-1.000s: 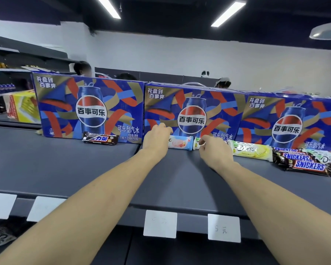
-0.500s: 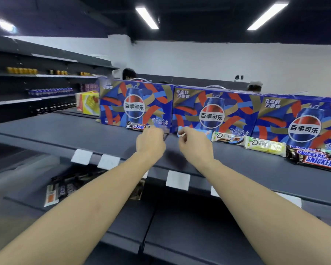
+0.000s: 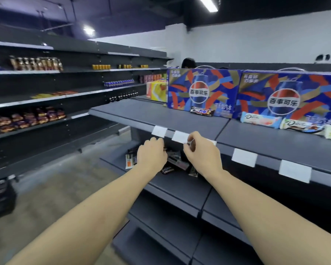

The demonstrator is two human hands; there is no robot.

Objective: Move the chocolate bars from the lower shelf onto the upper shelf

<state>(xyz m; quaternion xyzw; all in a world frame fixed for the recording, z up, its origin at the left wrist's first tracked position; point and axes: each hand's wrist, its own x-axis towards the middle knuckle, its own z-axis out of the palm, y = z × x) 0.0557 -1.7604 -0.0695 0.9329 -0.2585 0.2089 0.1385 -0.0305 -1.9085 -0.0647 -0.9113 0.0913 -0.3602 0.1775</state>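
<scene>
Both arms stretch forward and down toward the lower shelf (image 3: 180,185), forearms bare and almost parallel. Left hand (image 3: 151,158) hovers palm-down over the pile of chocolate bars (image 3: 175,162) on that shelf, fingers bent over the wrappers; whether its grip holds a bar I cannot tell. Right hand (image 3: 201,154) is just right of the pile, fingers curled, its grip closed on nothing that I can see. Above the pile, on the upper shelf (image 3: 161,116), other bars (image 3: 261,120) lie in front of the blue cola boxes (image 3: 201,92).
</scene>
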